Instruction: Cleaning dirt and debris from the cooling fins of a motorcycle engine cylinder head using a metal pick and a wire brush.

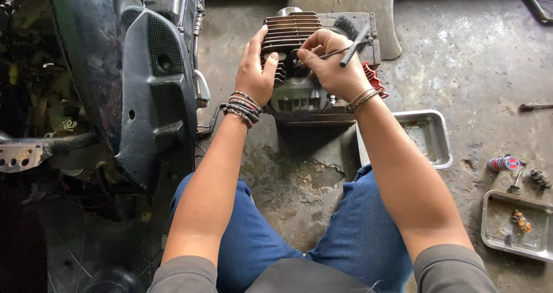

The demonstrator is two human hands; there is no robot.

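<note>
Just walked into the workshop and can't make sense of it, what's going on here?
A person sits on the concrete floor with a finned metal engine cylinder held up in front of them. The left hand grips its finned side, while the right hand holds a thin dark tool against it. A scooter body stands to the left, and two metal trays with small parts lie to the right.
</note>
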